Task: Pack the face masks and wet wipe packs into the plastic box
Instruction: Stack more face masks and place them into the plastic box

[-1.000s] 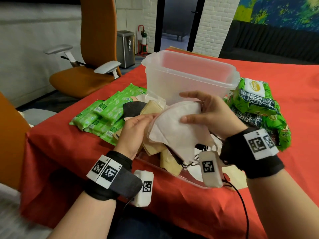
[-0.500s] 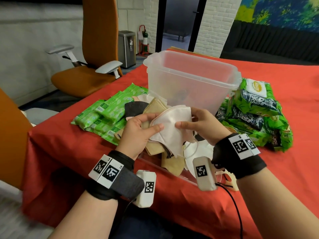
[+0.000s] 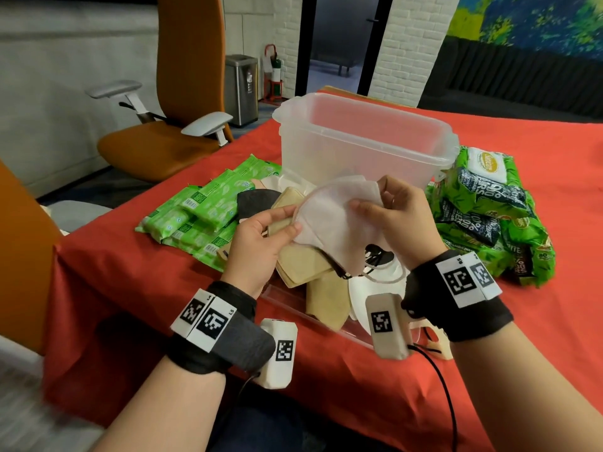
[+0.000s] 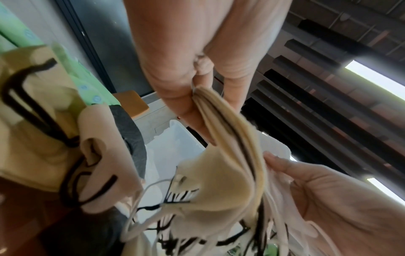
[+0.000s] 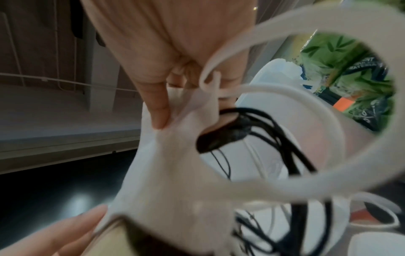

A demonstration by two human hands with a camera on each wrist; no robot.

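Observation:
Both hands hold a stack of folded face masks [image 3: 332, 220] just in front of the clear plastic box [image 3: 362, 148]. My left hand [image 3: 270, 230] pinches the stack's left edge, where beige masks [image 4: 230, 124] lie under the white one. My right hand [image 3: 388, 207] pinches the white mask's top right corner [image 5: 166, 124]. Black and white ear loops [image 5: 263, 131] dangle from the stack. More beige and white masks [image 3: 326, 298] lie on the table below. Light green wet wipe packs [image 3: 202, 213] sit left of the box, and dark green packs [image 3: 489, 216] sit to its right.
The red tablecloth [image 3: 538, 337] covers the table. A clear flat lid [image 3: 313, 318] lies under the loose masks near the front edge. An orange office chair [image 3: 169, 125] stands off the table's left side. A second orange chair back [image 3: 19, 249] is at the near left.
Both hands have kept hold of the mask stack and shifted it slightly up and toward the box. The right hand's grip moved to the white mask's top corner.

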